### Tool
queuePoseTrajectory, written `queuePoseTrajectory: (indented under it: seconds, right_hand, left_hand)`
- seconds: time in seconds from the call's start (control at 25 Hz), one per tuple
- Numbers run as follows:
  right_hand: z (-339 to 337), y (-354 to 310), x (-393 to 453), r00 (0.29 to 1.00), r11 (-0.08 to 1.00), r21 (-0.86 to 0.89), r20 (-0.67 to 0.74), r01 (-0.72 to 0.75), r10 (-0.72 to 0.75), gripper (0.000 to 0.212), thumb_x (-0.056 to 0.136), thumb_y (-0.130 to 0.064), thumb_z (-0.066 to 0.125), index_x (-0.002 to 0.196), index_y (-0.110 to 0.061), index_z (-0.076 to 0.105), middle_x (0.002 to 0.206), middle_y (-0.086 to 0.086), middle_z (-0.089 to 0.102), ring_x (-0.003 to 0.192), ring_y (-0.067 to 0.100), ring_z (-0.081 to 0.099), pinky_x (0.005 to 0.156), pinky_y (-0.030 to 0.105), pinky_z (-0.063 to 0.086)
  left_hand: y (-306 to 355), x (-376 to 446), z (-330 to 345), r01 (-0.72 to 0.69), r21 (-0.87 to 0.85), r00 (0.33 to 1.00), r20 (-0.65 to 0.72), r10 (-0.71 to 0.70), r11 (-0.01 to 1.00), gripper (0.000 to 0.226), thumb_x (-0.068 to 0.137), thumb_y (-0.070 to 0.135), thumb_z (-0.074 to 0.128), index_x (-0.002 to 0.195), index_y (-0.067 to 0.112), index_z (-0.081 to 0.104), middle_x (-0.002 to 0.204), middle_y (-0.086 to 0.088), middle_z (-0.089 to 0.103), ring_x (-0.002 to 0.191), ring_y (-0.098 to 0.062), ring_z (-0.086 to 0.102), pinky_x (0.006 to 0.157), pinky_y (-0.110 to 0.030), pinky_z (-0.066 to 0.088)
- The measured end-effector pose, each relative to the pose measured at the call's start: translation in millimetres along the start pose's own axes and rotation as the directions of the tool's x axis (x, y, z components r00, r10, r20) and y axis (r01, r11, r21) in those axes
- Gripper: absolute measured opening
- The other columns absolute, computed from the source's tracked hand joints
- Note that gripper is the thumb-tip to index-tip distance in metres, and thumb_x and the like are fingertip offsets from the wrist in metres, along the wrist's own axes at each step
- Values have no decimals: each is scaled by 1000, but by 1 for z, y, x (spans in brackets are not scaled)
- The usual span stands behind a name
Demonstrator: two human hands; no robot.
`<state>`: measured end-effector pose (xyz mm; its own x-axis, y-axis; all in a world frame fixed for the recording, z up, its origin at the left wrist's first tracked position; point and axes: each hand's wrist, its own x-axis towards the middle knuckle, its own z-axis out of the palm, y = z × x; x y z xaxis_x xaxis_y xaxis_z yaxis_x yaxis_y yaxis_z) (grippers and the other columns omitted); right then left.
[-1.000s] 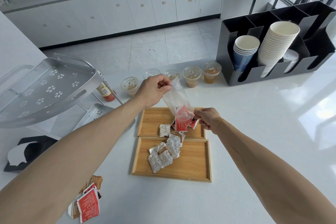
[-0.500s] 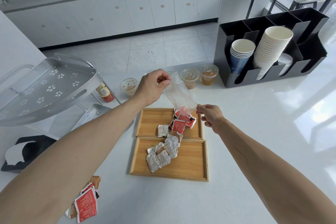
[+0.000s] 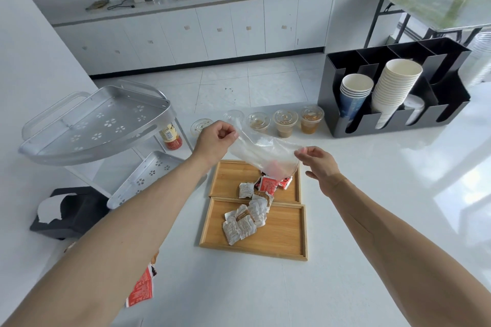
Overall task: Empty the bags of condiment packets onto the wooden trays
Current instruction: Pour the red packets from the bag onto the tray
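Observation:
A clear plastic bag (image 3: 263, 154) is stretched above the far wooden tray (image 3: 228, 178). My left hand (image 3: 215, 138) pinches its left end and my right hand (image 3: 316, 162) pinches its right corner. A reddish shape shows through the bag's lower part. Red packets (image 3: 268, 184) lie in a heap on the far tray, below the bag. White packets (image 3: 244, 220) are piled on the near wooden tray (image 3: 281, 236), and one white packet (image 3: 245, 190) lies on the far tray.
Several lidded sauce cups (image 3: 284, 122) stand behind the trays. A black cup organiser (image 3: 393, 93) with paper cups is at the right. A two-tier metal rack (image 3: 98, 122) stands at the left, a black box (image 3: 71, 210) beside it. Red packets (image 3: 140, 287) lie under my left forearm.
The bag has gone from hanging steeply to being pulled out nearly flat between both hands. Red packets have dropped out of it onto the far tray. My right hand has risen.

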<state>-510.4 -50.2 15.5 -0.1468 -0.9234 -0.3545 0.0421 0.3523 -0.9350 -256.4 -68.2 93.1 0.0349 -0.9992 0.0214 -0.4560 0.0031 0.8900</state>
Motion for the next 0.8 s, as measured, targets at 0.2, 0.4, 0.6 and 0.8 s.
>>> queuePoseTrajectory:
  seconds: [0.2,0.4,0.6,0.8]
  right_hand:
    - [19,-14,-37,991,996,46,103,79,-83,17,87,-24,73,84,-14,60,97,11,74,90,24,67,80,36,53]
    - [67,-12,-71,982,995,38,161,93,-98,23,86,-12,74,89,-17,52,78,5,71,57,17,68,45,25,47]
    - [143,7,-102,941,998,-54,337,46,-25,36,85,-7,74,114,-17,55,88,6,70,60,15,72,53,29,56]
    - [218,48,-145,864,985,-166,487,-52,128,34,84,1,71,111,-16,60,88,6,65,61,17,70,54,28,56]
  left_hand:
    - [-33,-49,-37,158,-185,984,-48,-170,970,7,90,16,67,91,13,60,82,3,58,76,-10,53,70,-23,45]
    - [-69,-100,-81,278,-259,956,-24,-294,925,11,94,22,60,92,15,52,84,0,70,66,-14,63,59,-28,47]
    - [-109,-161,-148,283,-238,927,-182,-329,929,10,93,18,62,89,19,52,78,0,70,52,-8,58,47,-21,36]
    - [-162,-233,-211,380,-284,855,-255,-451,880,8,93,13,61,97,16,55,82,-2,71,60,-14,57,49,-23,36]
